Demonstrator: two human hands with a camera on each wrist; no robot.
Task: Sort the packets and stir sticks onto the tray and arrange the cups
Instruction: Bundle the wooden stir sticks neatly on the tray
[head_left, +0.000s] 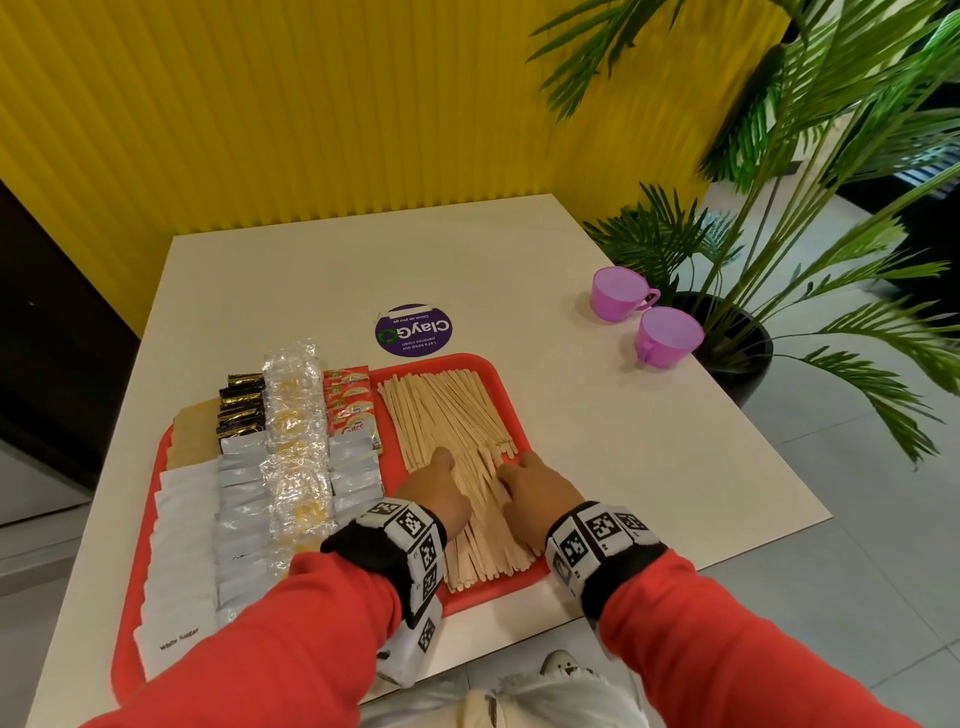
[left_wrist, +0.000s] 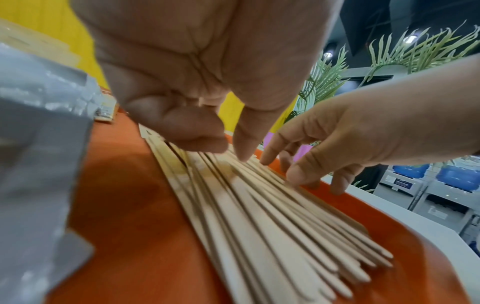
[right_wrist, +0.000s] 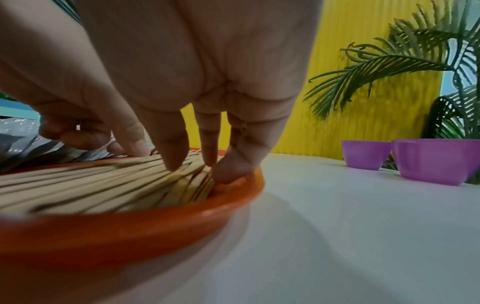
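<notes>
Your left hand (head_left: 439, 496) and right hand (head_left: 540, 488) rest spread, fingertips (right_wrist: 174, 164) pressing the wooden stir sticks (head_left: 457, 415) on the red tray (head_left: 511, 415); neither grips anything. Your wrists hide the sticks' near ends. Packets (head_left: 244, 467) fill the tray's left side in rows. Two purple cups (head_left: 667, 335) stand well apart on the tabletop (head_left: 623, 441), by a potted palm (head_left: 810, 218).
</notes>
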